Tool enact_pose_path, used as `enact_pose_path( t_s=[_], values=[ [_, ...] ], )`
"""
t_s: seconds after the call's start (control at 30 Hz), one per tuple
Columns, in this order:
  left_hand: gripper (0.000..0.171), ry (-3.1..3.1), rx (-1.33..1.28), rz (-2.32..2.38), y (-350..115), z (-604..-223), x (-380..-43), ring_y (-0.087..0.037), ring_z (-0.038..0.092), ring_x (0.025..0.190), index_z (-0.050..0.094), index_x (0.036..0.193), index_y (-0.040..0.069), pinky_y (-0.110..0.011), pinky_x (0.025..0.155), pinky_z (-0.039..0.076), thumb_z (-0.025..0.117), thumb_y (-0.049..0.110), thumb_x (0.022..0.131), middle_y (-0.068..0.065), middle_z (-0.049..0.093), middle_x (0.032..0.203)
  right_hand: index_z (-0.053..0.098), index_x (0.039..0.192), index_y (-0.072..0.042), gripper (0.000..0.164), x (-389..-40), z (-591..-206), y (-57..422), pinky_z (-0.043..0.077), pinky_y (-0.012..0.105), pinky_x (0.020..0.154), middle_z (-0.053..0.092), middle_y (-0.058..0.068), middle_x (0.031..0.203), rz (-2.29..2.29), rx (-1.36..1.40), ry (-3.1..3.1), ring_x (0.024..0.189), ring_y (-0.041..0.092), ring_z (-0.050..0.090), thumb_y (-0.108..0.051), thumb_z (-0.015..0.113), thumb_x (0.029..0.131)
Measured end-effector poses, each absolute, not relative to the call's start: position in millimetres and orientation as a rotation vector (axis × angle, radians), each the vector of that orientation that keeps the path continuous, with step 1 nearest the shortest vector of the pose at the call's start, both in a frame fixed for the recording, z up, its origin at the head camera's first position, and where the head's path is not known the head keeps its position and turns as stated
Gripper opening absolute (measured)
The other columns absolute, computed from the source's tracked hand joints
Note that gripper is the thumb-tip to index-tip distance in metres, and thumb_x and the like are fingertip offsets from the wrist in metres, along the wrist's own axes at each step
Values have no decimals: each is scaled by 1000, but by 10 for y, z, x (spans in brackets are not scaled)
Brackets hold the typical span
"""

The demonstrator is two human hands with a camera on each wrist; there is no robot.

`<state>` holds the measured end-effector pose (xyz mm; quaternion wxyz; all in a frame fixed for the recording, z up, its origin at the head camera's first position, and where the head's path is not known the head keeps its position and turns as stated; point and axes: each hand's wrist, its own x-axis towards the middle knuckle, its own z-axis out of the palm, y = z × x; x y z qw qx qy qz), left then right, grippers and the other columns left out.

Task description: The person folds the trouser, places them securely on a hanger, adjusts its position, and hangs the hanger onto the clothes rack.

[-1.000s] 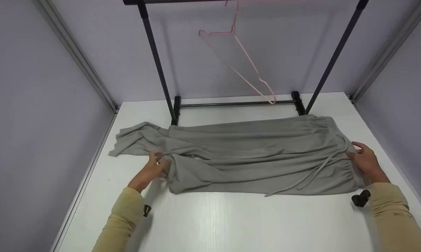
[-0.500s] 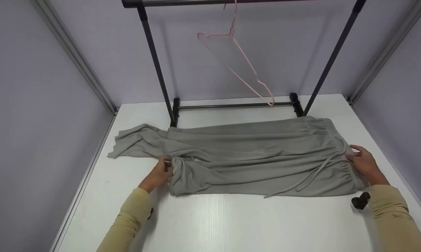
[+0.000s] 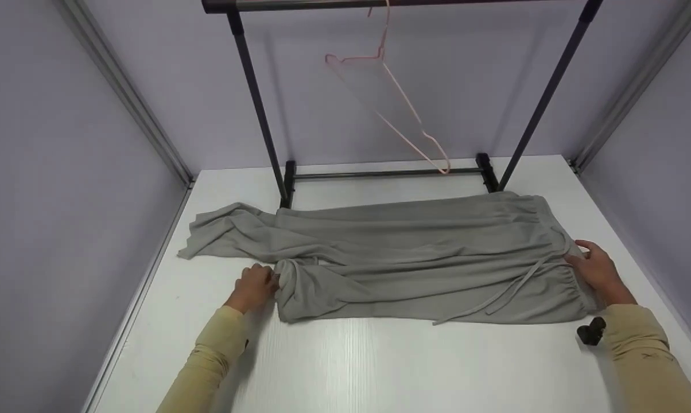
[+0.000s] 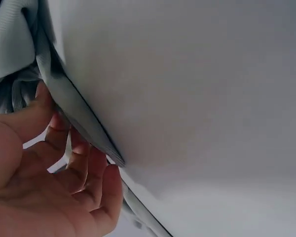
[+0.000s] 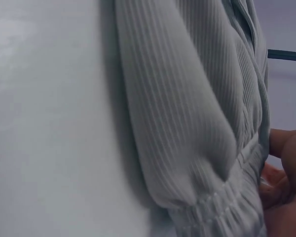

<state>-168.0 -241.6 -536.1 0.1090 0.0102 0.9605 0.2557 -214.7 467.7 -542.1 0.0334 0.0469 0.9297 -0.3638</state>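
The left hand pinches the end of the near leg of the gray trousers: in the left wrist view its thumb lies on one side of the cloth edge and its curled fingertips meet that edge just beside it. The right hand grips the other end, at the gathered waistband; in the right wrist view cloth and the picture's edge hide part of that hand, so how far its fingers reach underneath cannot be told.

The trousers lie spread between the two grips on a white table. Just right of the left grip, the near leg is bunched into soft folds. Beyond that grip and to its left, the far leg runs out further, rumpled, to a loose end. Left of the right grip, a thin drawstring trails across the cloth, its ends slanting toward the near edge. The right wrist view shows fine ribbing in the fabric close to this grip.

Just nearer than the right grip, a small black object sits beside the cuff of a tan sleeve; another tan sleeve covers the arm behind the left grip. Beyond both grips stands a black rack, its feet near the trousers' far edge. A pink hanger hangs from its top bar, above and between the hands.
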Motion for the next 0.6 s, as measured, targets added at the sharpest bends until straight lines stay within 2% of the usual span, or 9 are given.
enact_pose_path(
  t_s=[0.13, 0.2, 0.33, 0.43, 0.6],
  values=[
    [14, 2805, 51, 830, -2458, -5350, -1654, -30, 47, 98, 54, 98, 7, -54, 84, 32, 56, 20, 94, -8, 54, 100, 21, 140, 12, 64, -2150, -5370, 4672, 34, 61, 82, 35, 41, 121, -1122, 167, 2867, 105, 53, 40, -33, 41, 99],
    [19, 2772, 65, 867, -2461, -5359, -1643, -29, 51, 97, 55, 103, 6, -52, 85, 35, 59, 22, 92, -8, 57, 101, 20, 140, 11, 65, -2147, -5365, 4682, 32, 63, 83, 33, 42, 123, -1127, 180, 2865, 106, 54, 38, -34, 40, 99],
    [17, 2717, 75, 931, -2509, -5380, -1625, -22, 50, 83, 55, 100, 6, -41, 74, 41, 56, 21, 94, -6, 55, 92, 20, 140, 12, 67, -2143, -5377, 4679, 34, 61, 83, 35, 41, 122, -1128, 174, 2866, 106, 53, 40, -36, 42, 98],
    [11, 2710, 50, 1036, -2598, -5361, -1615, -19, 45, 75, 49, 98, 5, -34, 66, 38, 50, 16, 95, -4, 48, 83, 21, 140, 12, 67, -2137, -5378, 4666, 34, 60, 84, 36, 41, 121, -1131, 162, 2862, 106, 53, 40, -36, 42, 98],
    [11, 2756, -110, 1213, -2834, -5257, -1583, -19, 42, 70, 40, 99, 6, -31, 61, 37, 42, 16, 95, -4, 41, 79, 24, 140, 11, 63, -2125, -5357, 4677, 34, 60, 82, 36, 41, 121, -1124, 172, 2885, 105, 53, 41, -33, 41, 99]
  ],
)
